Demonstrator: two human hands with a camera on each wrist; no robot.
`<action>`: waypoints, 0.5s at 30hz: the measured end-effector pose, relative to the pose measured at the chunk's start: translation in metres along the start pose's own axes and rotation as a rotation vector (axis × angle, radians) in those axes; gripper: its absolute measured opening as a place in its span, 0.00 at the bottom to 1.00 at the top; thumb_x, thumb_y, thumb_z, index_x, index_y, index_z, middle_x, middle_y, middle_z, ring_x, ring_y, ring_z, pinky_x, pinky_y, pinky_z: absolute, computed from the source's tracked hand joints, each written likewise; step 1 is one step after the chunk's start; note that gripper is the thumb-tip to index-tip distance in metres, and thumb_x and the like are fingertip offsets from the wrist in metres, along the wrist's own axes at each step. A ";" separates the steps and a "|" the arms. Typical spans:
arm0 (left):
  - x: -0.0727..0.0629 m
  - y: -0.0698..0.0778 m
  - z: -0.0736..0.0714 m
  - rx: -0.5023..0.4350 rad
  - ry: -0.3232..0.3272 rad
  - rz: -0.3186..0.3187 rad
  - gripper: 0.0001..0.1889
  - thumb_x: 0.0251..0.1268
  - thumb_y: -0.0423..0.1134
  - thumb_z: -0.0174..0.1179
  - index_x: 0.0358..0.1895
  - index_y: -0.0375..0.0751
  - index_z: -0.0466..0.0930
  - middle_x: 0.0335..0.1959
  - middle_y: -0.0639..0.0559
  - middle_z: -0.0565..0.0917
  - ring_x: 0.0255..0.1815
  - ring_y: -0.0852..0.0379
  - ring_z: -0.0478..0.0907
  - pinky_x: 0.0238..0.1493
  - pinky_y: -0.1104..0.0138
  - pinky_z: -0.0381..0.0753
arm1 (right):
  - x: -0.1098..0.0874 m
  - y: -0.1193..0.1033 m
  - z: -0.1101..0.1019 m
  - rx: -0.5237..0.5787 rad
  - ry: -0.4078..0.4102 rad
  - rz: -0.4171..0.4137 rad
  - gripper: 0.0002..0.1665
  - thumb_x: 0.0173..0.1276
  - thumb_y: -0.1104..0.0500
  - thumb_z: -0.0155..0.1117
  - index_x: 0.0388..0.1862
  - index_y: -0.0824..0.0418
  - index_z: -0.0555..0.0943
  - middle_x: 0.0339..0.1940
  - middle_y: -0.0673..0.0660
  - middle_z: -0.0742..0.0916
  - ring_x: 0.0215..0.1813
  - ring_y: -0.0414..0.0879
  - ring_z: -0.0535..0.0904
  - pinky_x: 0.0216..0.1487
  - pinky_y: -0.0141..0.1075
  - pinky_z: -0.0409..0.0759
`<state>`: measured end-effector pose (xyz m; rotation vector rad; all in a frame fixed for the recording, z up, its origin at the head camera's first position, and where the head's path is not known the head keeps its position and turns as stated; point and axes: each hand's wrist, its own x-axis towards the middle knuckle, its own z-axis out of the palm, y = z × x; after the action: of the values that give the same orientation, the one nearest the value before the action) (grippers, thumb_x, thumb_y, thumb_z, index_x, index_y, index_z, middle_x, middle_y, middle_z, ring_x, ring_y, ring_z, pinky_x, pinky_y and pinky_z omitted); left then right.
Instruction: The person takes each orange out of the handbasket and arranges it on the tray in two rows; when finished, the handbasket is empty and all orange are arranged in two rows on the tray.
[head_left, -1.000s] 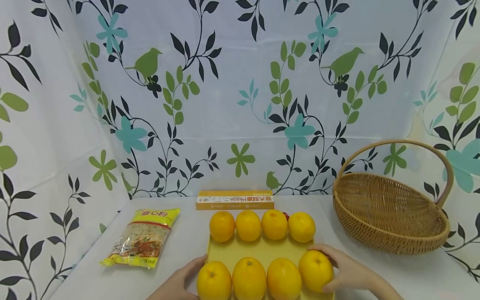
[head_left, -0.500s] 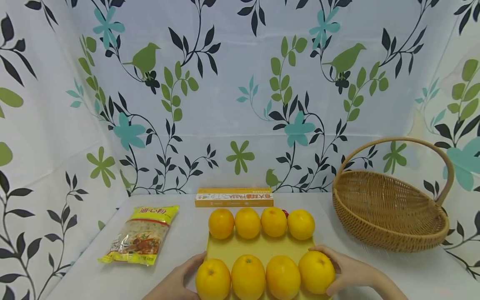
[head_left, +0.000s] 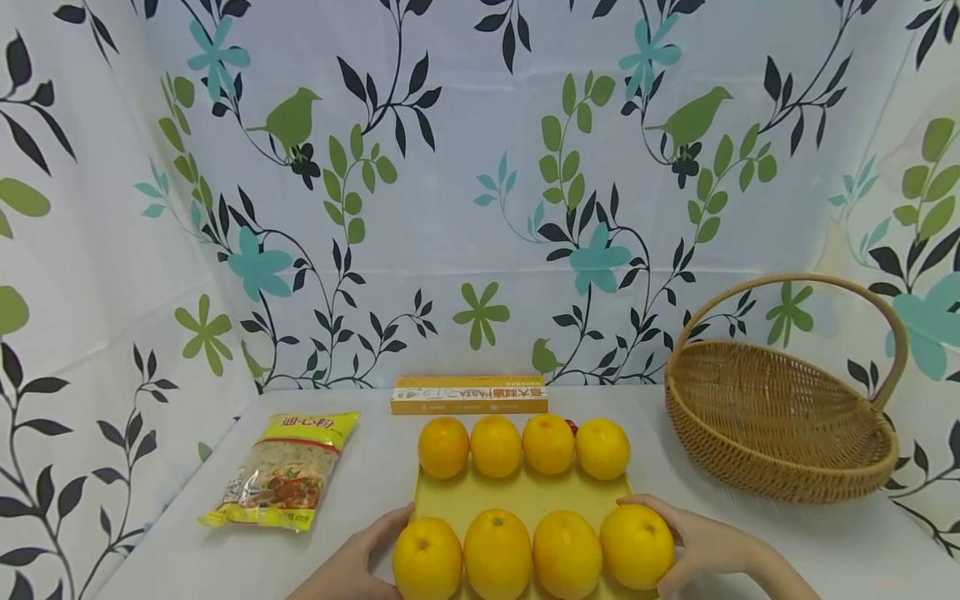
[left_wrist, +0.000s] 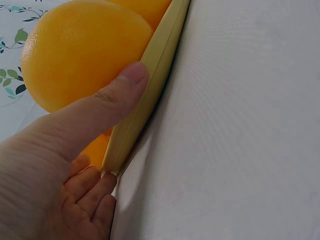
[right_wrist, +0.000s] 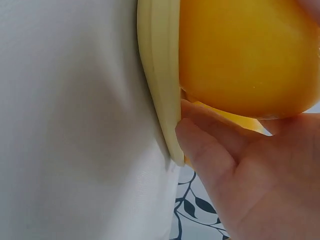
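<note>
A yellow tray [head_left: 517,500] bears two rows of oranges, a far row [head_left: 497,447] and a near row [head_left: 498,553]. At the tray's left side is my left hand [head_left: 360,554]. In the left wrist view its thumb [left_wrist: 132,75] lies on the tray's rim [left_wrist: 150,90] and its fingertips bend against the rim farther along. My right hand [head_left: 708,546] grips the rightmost near orange [head_left: 637,547], index finger at its far side and thumb at its near right. The right wrist view shows fingers [right_wrist: 200,145] under that orange, touching the tray's rim [right_wrist: 162,75].
A wicker basket [head_left: 787,475] with a tall handle stands at the right. On the left lies a yellow-ended noodle packet [head_left: 285,471]. Behind the tray are an orange pasta box [head_left: 469,395] and a small red thing [head_left: 572,427], mostly hidden. A patterned cloth [head_left: 480,208] hangs behind.
The rightmost near orange has shifted slightly to the right with my right hand. My left hand stays at the tray's left edge. The view has tipped a little.
</note>
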<state>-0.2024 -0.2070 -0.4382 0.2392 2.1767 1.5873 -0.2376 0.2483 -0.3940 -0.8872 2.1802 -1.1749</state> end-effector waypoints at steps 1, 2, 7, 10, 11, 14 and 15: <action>0.000 0.000 0.000 0.000 0.004 -0.002 0.49 0.32 0.37 0.72 0.67 0.55 0.57 0.66 0.45 0.58 0.64 0.32 0.48 0.51 0.30 0.43 | 0.000 0.000 -0.001 -0.009 0.006 -0.005 0.55 0.49 0.59 0.70 0.68 0.66 0.46 0.64 0.68 0.62 0.59 0.36 0.62 0.56 0.49 0.66; 0.000 0.000 0.000 0.001 0.008 0.000 0.50 0.32 0.38 0.72 0.67 0.55 0.57 0.66 0.45 0.58 0.64 0.32 0.48 0.51 0.30 0.43 | -0.001 -0.001 -0.001 -0.010 0.012 -0.007 0.56 0.49 0.59 0.70 0.69 0.66 0.46 0.64 0.69 0.61 0.59 0.35 0.62 0.56 0.47 0.67; 0.001 -0.001 0.001 0.003 0.014 0.002 0.50 0.32 0.38 0.72 0.67 0.54 0.57 0.66 0.45 0.58 0.64 0.33 0.49 0.51 0.31 0.42 | -0.006 -0.005 -0.004 0.000 0.031 -0.011 0.52 0.50 0.61 0.69 0.67 0.66 0.50 0.62 0.67 0.63 0.58 0.37 0.64 0.53 0.40 0.70; 0.000 -0.001 0.002 0.004 0.013 0.003 0.50 0.32 0.38 0.72 0.67 0.54 0.57 0.66 0.45 0.58 0.64 0.34 0.49 0.51 0.31 0.42 | -0.008 -0.009 -0.004 -0.028 0.042 -0.007 0.49 0.49 0.60 0.69 0.66 0.66 0.53 0.61 0.64 0.66 0.58 0.47 0.65 0.52 0.47 0.70; 0.000 -0.001 0.002 0.009 0.015 0.005 0.50 0.32 0.38 0.73 0.67 0.54 0.57 0.66 0.46 0.58 0.64 0.34 0.49 0.51 0.31 0.42 | -0.009 -0.010 -0.004 -0.036 0.047 -0.004 0.49 0.49 0.60 0.69 0.66 0.66 0.54 0.60 0.63 0.67 0.58 0.51 0.65 0.52 0.50 0.70; -0.002 0.000 0.002 0.015 0.018 0.008 0.51 0.32 0.38 0.73 0.67 0.55 0.56 0.66 0.46 0.58 0.64 0.34 0.49 0.51 0.30 0.42 | -0.009 -0.013 -0.003 -0.041 0.057 -0.004 0.46 0.48 0.60 0.69 0.64 0.66 0.57 0.58 0.61 0.69 0.56 0.58 0.64 0.50 0.57 0.69; -0.002 0.000 0.002 0.016 0.020 0.011 0.51 0.32 0.39 0.73 0.67 0.54 0.56 0.66 0.46 0.58 0.64 0.34 0.49 0.51 0.31 0.42 | -0.009 -0.014 -0.003 -0.031 0.059 -0.003 0.45 0.49 0.60 0.69 0.63 0.66 0.58 0.58 0.61 0.69 0.57 0.57 0.64 0.50 0.55 0.70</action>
<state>-0.1993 -0.2058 -0.4381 0.2415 2.2076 1.5845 -0.2294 0.2503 -0.3796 -0.8798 2.2506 -1.1857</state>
